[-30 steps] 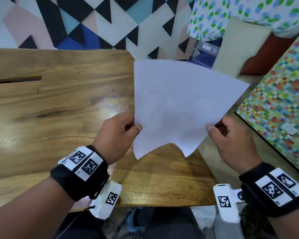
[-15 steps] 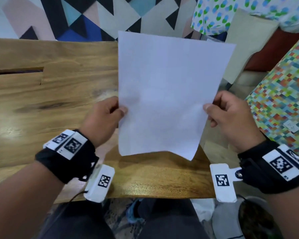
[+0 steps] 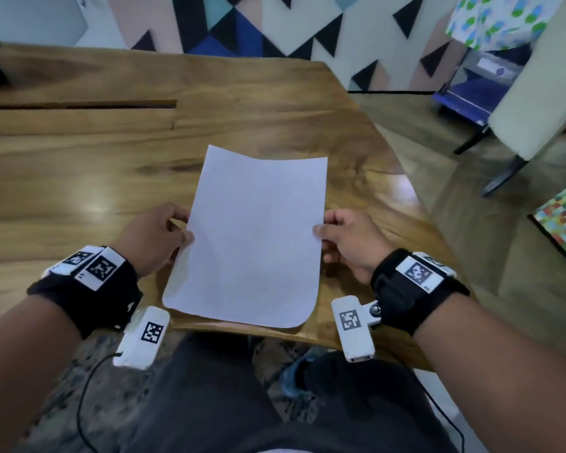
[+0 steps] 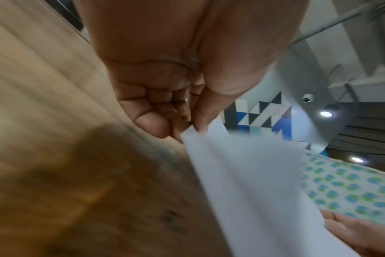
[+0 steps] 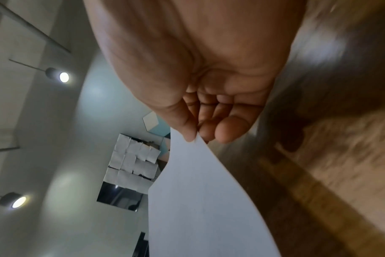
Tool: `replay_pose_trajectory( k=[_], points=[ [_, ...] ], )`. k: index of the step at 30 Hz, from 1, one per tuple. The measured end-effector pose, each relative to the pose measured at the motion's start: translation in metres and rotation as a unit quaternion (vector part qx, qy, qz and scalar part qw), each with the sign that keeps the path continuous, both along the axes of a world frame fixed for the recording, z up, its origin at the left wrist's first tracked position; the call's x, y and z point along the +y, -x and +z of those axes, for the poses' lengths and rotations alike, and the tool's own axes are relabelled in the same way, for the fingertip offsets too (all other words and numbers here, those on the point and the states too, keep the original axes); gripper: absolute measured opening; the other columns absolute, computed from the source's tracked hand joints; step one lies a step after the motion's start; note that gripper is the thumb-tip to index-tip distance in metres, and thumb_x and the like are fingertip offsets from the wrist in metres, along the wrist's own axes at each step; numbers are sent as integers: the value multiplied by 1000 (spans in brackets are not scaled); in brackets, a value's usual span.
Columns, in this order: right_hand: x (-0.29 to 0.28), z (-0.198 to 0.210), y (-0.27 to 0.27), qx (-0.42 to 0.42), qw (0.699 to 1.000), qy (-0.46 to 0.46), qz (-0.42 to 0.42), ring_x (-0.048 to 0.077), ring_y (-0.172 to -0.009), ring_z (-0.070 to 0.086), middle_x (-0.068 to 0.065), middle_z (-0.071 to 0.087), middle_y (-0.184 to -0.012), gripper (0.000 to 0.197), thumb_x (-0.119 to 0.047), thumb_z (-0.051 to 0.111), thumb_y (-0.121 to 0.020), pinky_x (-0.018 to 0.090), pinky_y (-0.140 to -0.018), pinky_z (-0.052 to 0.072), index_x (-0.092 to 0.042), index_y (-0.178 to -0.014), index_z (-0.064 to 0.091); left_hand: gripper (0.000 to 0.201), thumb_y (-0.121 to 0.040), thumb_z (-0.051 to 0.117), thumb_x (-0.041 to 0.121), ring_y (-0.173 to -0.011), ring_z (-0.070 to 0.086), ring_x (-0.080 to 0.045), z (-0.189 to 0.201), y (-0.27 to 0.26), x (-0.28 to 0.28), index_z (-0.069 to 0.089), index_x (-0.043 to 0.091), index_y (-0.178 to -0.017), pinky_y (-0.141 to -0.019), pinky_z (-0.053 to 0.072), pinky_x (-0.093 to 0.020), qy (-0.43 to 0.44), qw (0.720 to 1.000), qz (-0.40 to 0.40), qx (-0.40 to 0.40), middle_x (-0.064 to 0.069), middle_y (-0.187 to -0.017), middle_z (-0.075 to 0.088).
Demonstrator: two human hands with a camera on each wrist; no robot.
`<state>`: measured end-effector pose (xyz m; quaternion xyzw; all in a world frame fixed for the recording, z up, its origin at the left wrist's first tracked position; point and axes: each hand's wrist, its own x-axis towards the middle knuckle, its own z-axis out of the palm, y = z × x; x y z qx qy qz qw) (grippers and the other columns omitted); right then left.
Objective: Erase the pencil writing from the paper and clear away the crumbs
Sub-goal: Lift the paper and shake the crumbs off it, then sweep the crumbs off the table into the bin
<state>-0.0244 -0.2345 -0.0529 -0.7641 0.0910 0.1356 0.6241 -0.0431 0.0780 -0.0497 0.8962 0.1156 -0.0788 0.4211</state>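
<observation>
White paper (image 3: 255, 237) low over the wooden table (image 3: 79, 165), pinched between left hand (image 3: 151, 237) and right hand (image 3: 350, 243).

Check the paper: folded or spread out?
Spread, unfolded. The paper shows as one full sheet, slightly bowed, with the left hand and right hand pinching opposite side edges above the table.

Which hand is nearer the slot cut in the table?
Left. The left hand pinches the paper's left edge, on the same side as the slot, which lies farther back on the table. The right hand pinches the opposite edge.
</observation>
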Motion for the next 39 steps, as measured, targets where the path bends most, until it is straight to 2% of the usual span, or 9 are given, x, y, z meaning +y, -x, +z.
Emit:
replay_pose_trajectory(
  k=[4,7,11,15,18,23,26,32,39],
  points=[
    [35,-2,-6,35,999,27,23,20,-70,61,18,73,-94,14,-2,59,-90,31,-54,54,-3,-99,69,20,-92,69,16,-86,67,-31,-8,5,28,61,32,-99,-83,58,-50,-87,996,19,21,-5,-93,72],
    [40,9,2,18,997,70,22,16,-70,62,14,70,-96,21,-8,61,-92,33,-62,58,-9,-112,65,28,-93,68,20,-94,64,-32,-9,3,35,59,26,-119,-85,53,-44,-131,990,22,39,-8,-103,69],
    [20,26,45,40,996,-51,54,21,-77,66,17,69,-109,28,-8,60,-94,35,-62,56,-11,-122,60,60,-92,70,36,-128,46,-39,3,3,21,44,26,-146,-105,41,-48,-231,973,-4,22,-17,-141,43],
    [-3,10,83,111,975,-180,64,33,-96,67,16,69,-118,30,-7,54,-97,44,-82,53,-11,-127,56,73,-91,68,46,-143,33,-31,25,16,-58,34,33,-155,-114,36,-49,-229,951,-194,-69,-6,-155,29],
    [-23,-2,84,133,964,-230,20,37,-111,64,18,68,-123,40,-8,55,-96,50,-99,47,-16,-134,50,78,-94,62,50,-148,25,-30,19,25,-117,22,33,-159,-113,37,-49,-245,906,-344,-39,-2,-164,16],
    [-76,-8,64,70,944,-291,-135,36,-114,65,17,67,-125,56,-15,61,-88,47,-96,52,-19,-141,43,69,-90,65,50,-145,24,-29,6,28,-132,33,34,-149,-111,39,-49,-307,861,-405,37,-2,-158,22],
    [-95,-1,60,30,938,-301,-171,30,-114,65,17,63,-131,50,-22,63,-88,48,-100,49,-21,-137,50,60,-91,63,50,-143,30,-28,14,25,-125,39,35,-144,-109,41,-47,-323,864,-380,59,-3,-156,28],
    [-47,-20,79,140,922,-359,36,41,-118,59,27,59,-131,56,-31,59,-95,47,-96,50,-25,-145,35,63,-100,52,33,-146,34,-33,22,22,-158,28,21,-157,-114,37,-47,-297,893,-338,21,-12,-160,27],
    [-101,3,39,53,920,-333,-200,35,-118,62,23,58,-133,60,-38,60,-94,49,-101,49,-18,-146,38,71,-103,50,43,-149,28,-33,27,15,-208,20,12,-158,-116,32,-41,-271,885,-370,84,-14,-163,20]
  ],
)
